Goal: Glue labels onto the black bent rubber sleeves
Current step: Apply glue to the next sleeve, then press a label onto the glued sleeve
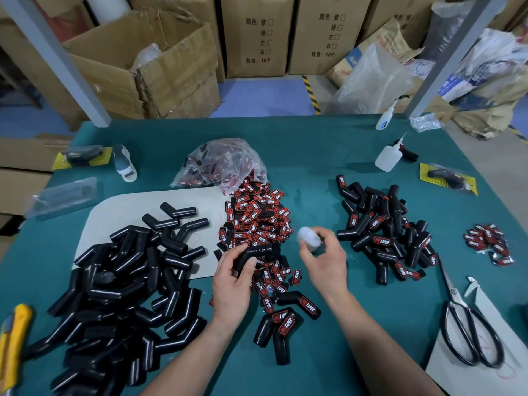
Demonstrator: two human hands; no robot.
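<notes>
My left hand (233, 284) grips a black bent rubber sleeve (258, 252) over the heap of red-and-black labels (257, 221) at the table's middle. My right hand (324, 261) holds a small white translucent bottle (308, 238) just right of that sleeve. A big pile of unlabelled black sleeves (120, 287) lies at the left, partly on a grey sheet (120, 207). Labelled sleeves (383, 227) are heaped at the right. Two more labelled sleeves (283, 321) lie between my forearms.
A plastic bag of labels (223, 161) sits behind the heap. Glue bottles (388, 155) stand at the back right. Black scissors (468, 327) lie at the right on white paper, with a small label cluster (488, 241) above. A yellow tool (13, 341) is at the left edge.
</notes>
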